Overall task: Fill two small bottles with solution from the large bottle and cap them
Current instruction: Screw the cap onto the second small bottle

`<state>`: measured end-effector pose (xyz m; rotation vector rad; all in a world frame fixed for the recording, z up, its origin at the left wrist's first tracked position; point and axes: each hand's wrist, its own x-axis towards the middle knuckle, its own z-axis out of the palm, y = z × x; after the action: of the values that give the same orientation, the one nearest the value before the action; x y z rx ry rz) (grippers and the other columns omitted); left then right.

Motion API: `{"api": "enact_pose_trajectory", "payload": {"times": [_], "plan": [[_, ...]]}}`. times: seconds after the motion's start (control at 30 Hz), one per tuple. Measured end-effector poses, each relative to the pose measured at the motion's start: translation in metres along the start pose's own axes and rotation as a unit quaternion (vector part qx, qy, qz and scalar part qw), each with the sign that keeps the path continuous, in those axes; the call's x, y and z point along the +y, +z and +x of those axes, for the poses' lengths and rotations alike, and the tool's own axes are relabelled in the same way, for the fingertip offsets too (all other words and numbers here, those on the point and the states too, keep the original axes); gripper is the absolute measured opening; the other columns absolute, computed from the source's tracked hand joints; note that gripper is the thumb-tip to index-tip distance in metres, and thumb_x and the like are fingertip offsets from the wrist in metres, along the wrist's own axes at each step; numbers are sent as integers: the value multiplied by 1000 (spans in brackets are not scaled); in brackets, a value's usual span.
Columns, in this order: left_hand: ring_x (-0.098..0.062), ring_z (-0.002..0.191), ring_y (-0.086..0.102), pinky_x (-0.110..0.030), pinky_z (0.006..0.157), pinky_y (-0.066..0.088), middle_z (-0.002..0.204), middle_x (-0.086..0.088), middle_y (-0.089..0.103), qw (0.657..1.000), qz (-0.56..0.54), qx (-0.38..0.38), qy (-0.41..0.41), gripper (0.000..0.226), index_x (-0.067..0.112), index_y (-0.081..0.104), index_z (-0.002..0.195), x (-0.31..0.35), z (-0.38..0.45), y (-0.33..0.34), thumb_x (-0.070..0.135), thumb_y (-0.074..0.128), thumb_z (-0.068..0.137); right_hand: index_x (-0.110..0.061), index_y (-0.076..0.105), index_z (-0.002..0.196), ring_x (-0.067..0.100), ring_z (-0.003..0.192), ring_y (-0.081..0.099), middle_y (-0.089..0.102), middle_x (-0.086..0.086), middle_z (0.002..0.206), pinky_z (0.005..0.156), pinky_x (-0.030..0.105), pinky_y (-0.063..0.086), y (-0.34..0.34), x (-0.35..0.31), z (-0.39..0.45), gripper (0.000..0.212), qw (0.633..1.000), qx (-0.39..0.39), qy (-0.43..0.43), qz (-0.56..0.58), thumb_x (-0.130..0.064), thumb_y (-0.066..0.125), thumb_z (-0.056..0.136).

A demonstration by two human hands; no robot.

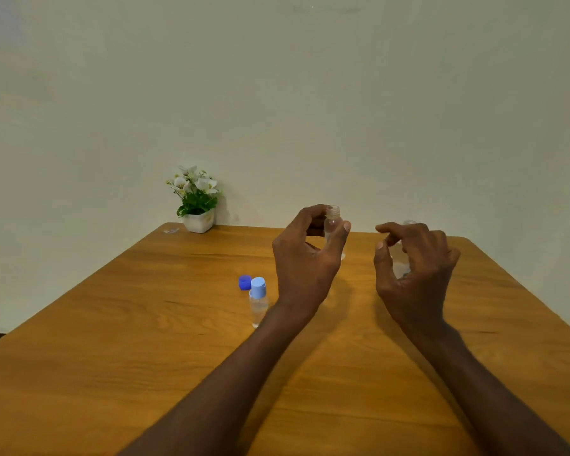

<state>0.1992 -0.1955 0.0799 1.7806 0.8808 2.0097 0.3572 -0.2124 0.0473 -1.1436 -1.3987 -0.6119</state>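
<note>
My left hand pinches an uncapped small clear bottle between thumb and fingers, upright over the far middle of the table. My right hand curls around the large clear bottle, which is mostly hidden behind the fingers; only its top shows, and I cannot tell if the fingers touch it. A second small bottle with a light blue cap stands left of my left wrist. A dark blue cap lies on the table just behind it.
The wooden table ends at a plain wall. A white pot of flowers stands at the far left corner, with a small clear scrap beside it.
</note>
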Motion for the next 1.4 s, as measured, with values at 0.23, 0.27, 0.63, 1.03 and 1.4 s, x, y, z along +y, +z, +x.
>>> {"api": "enact_pose_trajectory", "payload": {"times": [0.23, 0.27, 0.63, 1.03, 1.4], "plan": [[-12, 90, 74, -30, 64, 60, 94, 8, 75, 997, 32, -59, 33, 27, 15, 71, 116, 14, 24, -77, 25, 80, 92, -29, 69, 112, 7, 93, 58, 66, -15, 99, 87, 53, 48, 17, -26, -8, 20, 987, -149, 22, 63, -42, 59, 100], [-11, 89, 74, -27, 63, 59, 93, 8, 75, 997, 45, -57, 37, 27, 14, 72, 115, 11, 26, -89, 24, 80, 92, -31, 68, 113, 7, 94, 58, 65, -16, 99, 85, 54, 50, 23, -29, -10, 20, 981, -179, 22, 67, -44, 59, 101], [-5, 92, 72, -31, 76, 60, 96, 9, 76, 989, 145, -31, -6, 27, 14, 71, 117, -74, 30, -146, 23, 78, 92, -29, 73, 125, 5, 97, 65, 72, -10, 114, 91, 37, 57, 105, -63, -1, 31, 863, -475, 34, 168, -14, 69, 98], [1, 90, 68, -21, 79, 57, 91, 16, 70, 986, 157, -16, -54, 21, 18, 72, 111, -111, 21, -139, 24, 77, 92, -33, 78, 110, 17, 105, 65, 70, -8, 114, 90, 36, 54, 134, -58, 9, 33, 775, -594, 11, 217, -14, 77, 83], [-8, 88, 72, -40, 75, 63, 92, 8, 75, 995, 89, 9, -51, 23, 14, 74, 111, -54, 34, -130, 23, 80, 90, 0, 61, 101, 13, 92, 75, 80, 9, 101, 69, 15, 51, 51, -44, 4, 12, 849, -292, 227, 378, -3, 71, 94]]}}
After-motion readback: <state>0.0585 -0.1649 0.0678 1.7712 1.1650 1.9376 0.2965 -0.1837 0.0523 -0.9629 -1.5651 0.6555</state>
